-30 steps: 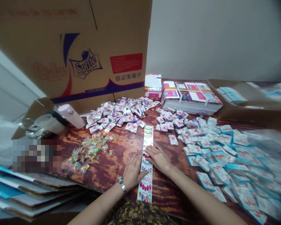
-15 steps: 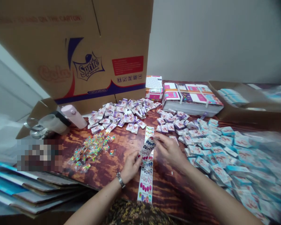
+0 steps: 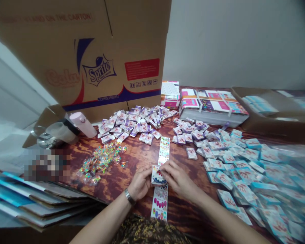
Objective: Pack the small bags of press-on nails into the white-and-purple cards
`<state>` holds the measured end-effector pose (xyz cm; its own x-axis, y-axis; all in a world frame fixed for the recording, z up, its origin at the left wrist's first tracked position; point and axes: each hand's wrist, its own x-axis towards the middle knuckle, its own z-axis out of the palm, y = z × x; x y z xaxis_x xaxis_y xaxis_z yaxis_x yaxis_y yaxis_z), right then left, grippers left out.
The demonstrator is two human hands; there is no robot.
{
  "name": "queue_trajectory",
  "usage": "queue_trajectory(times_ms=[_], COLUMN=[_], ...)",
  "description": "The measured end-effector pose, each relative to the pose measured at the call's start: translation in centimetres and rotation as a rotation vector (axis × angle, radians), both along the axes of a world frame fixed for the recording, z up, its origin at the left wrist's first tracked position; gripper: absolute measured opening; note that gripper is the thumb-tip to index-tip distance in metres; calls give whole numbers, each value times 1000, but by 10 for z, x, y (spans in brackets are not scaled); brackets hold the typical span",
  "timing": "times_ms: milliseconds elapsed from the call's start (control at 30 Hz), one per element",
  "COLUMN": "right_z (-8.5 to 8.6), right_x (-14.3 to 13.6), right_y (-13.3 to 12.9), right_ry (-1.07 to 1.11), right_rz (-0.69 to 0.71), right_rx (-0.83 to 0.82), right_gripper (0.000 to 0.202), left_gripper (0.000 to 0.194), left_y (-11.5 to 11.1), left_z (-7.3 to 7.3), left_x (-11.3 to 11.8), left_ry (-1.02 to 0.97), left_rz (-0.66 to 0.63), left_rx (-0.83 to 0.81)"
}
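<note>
Close to the table's front edge, my left hand (image 3: 142, 181) grips a small printed piece of nail stickers (image 3: 158, 175) by its left side. The fingers of my right hand (image 3: 178, 179) are closed on the right side of the same piece, partly covering it. Beneath both hands a long white strip of colourful nail stickers (image 3: 159, 203) lies flat, its middle hidden by the held piece. A small white box (image 3: 191, 153) rests just beyond my right hand. Left of my left hand is a pile of tiny clear packets with bright contents (image 3: 101, 161).
White-and-purple boxes (image 3: 132, 123) are heaped behind, blue-and-white ones (image 3: 244, 173) on the right. A large carton (image 3: 104, 67) stands at the back beside a pink bottle (image 3: 83, 124). Strapped printed stacks (image 3: 213, 105) and an open carton (image 3: 259, 127) stand back right; flattened cardboard (image 3: 35, 203) lies left.
Both hands have come lower and nearer my body with the sticker piece, which now faces up between them. The small box behind my right hand has come into full view.
</note>
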<state>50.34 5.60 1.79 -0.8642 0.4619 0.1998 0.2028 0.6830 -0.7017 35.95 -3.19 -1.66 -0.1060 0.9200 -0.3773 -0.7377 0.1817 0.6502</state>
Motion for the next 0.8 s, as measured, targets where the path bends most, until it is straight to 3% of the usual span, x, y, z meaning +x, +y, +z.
queue_trajectory(times_ms=[100,200,267,333,467,633,700,800], right_z=[-5,-14,-20,-25,-28,-35,-40,-45], right_x=[-4,-6,-7,-6,-6,-15,-20,-31], right_y=[4,5,5,2,-11,-19,-14,-4], right_ry=[8,-22,-70,-112,-84,-97,-122,-139], right_rz=[-79,-111,-101,-74,68,192,242,211], right_rx=[2,53,148,315,596,654,603,524], right_gripper=[15,26,30,26,27,22,19,19], left_gripper=[27,30,29,25,30,36,30,19], left_y=[-4,-7,-6,-5,-4,-17,-28,-47], left_z=[4,8,7,3,-5,-9,-13,-23], left_x=[2,4,4,3,4,1,-11,-45], left_ry=[64,248,386,461,359,178,321,981], left_rz=[-18,-105,-99,-12,168,149,98,134], left_rx=[47,154,209,195,23,-76,-74,-77])
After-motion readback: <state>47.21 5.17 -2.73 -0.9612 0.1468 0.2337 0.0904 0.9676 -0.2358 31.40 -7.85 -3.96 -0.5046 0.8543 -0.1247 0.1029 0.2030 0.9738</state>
